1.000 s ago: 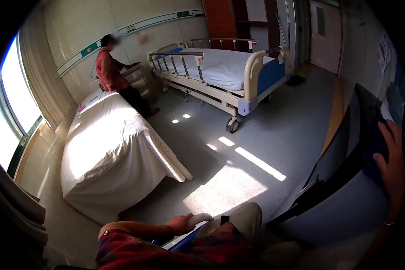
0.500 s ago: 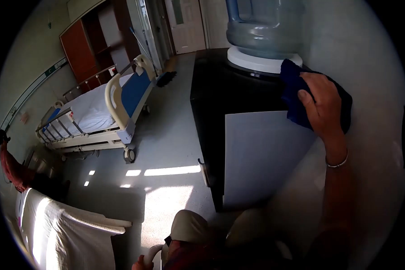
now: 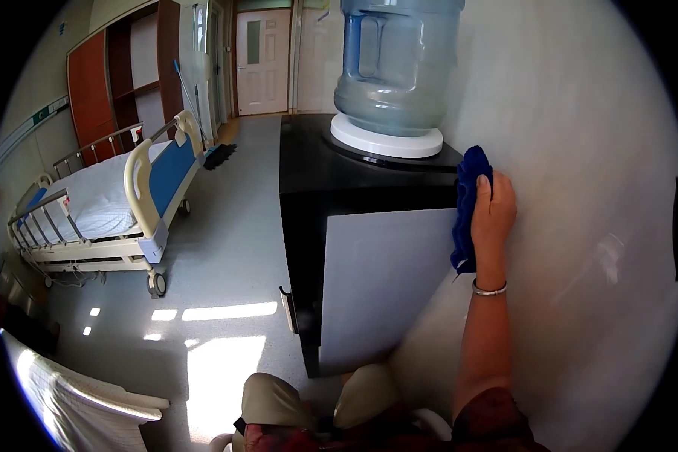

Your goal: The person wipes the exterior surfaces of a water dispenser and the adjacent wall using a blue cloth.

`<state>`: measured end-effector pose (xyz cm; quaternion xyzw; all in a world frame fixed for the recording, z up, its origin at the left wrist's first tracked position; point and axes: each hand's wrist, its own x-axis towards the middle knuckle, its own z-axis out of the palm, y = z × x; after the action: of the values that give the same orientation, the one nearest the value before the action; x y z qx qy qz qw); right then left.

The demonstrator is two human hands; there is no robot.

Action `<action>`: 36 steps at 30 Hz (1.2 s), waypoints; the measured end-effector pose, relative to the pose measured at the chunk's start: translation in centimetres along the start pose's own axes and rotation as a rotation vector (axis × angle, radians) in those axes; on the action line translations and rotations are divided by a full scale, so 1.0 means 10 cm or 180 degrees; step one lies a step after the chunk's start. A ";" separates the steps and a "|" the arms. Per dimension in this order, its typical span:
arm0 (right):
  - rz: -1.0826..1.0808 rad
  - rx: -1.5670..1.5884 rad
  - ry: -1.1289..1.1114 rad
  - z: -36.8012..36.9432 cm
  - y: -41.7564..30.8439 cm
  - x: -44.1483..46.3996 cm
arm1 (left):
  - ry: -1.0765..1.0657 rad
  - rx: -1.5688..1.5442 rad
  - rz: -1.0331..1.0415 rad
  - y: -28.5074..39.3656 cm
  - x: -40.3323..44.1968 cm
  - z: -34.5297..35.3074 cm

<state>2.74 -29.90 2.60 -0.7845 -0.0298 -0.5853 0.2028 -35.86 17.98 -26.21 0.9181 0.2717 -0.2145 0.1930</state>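
In the head view, the right hand (image 3: 494, 215) holds a blue cloth (image 3: 465, 218) – bunched against thumb and fingers. Just left of the fingers stands the black water dispenser (image 3: 297, 226); beyond them, its bottle (image 3: 399, 83). The left fingers' state cannot be told.

From here the dispenser (image 3: 303, 248) looks black with a pale grey panel (image 3: 384, 282). Above it, the bottle (image 3: 403, 75) is see-through blue over a white collar (image 3: 388, 142); beside it, the cloth (image 3: 464, 211) is deep navy. To its left are a cream bed (image 3: 138, 184) with a blue end board (image 3: 169, 175) and, farther off, a reddish-brown wardrobe (image 3: 90, 90).
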 end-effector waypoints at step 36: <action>-0.2145 0.0447 -0.1618 0.40 -1.68 0.20 | 0.0009 -0.0011 0.0087 -0.02 -0.01 0.01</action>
<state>2.20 -13.48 8.33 -0.8344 -0.3734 -0.4034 0.0393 -36.07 18.10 -26.33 0.9217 0.2597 -0.2101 0.1971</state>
